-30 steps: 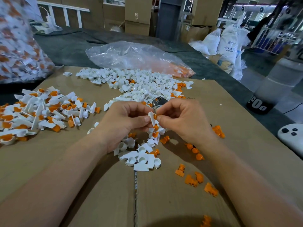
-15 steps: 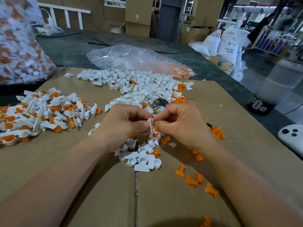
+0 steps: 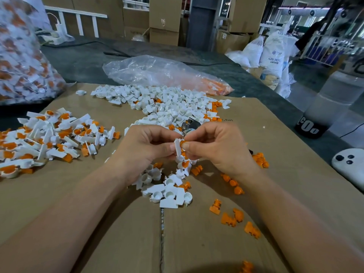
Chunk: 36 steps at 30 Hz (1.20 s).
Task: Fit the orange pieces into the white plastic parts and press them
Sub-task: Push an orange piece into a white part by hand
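Pinching the white part (image 3: 177,148) in your left hand (image 3: 146,152) and the orange piece (image 3: 184,143) in your right hand (image 3: 218,152), you risk jamming it if pressed crooked.

Left hand (image 3: 145,152) and right hand (image 3: 216,152) meet, fingers curled, fingertips pinching.

Small-parts assembly floor in a factory or warehouse. The bench is a dark table (image 3: 82,64) topped with a flattened cardboard sheet (image 3: 118,233), which carries a bulk heap of white plastic parts (image 3: 167,103) at 12 o'clock, loose orange pieces (image 3: 230,219) at 4 o'clock and a heap of fitted pieces (image 3: 49,138) at 9 o'clock, with a clear stock bag (image 3: 157,73) at 12 o'clock and a full bag of finished pieces (image 3: 21,62) at 10 o'clock. Beyond the bench are stacked cartons (image 3: 165,20) at 12 o'clock, and white sacks printed ABS (image 3: 275,54) and blue railing (image 3: 325,54) at 2 o'clock.
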Each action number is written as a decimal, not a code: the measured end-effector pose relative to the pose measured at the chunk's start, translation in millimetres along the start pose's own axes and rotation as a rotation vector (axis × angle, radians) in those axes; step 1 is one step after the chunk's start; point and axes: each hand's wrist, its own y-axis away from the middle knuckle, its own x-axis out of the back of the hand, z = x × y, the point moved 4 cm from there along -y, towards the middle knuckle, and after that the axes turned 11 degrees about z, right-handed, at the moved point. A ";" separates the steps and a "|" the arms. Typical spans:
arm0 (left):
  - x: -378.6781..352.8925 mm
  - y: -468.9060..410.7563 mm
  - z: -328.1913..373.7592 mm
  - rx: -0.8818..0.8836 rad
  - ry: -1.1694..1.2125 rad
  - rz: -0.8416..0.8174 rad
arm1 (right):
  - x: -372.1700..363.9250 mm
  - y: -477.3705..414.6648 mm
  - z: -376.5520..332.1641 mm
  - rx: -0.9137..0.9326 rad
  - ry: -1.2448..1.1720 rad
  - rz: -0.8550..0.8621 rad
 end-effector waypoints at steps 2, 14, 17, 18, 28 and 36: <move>0.4 -0.3 -0.1 -0.005 0.012 0.001 | -0.1 0.2 -1.4 0.019 0.020 0.004; -0.5 -2.8 -2.9 0.105 0.091 -0.072 | 2.3 -3.7 1.3 0.028 0.027 -0.081; -1.6 -2.2 -1.9 0.146 0.128 -0.077 | -0.4 -3.6 4.7 -0.024 0.003 -0.180; -1.6 -2.1 -2.2 0.154 0.137 -0.078 | -2.5 -2.6 5.6 -0.041 -0.017 -0.219; 5.2 -3.8 -0.2 0.044 -0.046 0.016 | -2.7 -3.9 7.2 -0.030 -0.017 -0.170; -2.0 2.1 4.8 -0.040 -0.121 -0.004 | -7.3 -1.9 12.4 -0.056 0.010 -0.220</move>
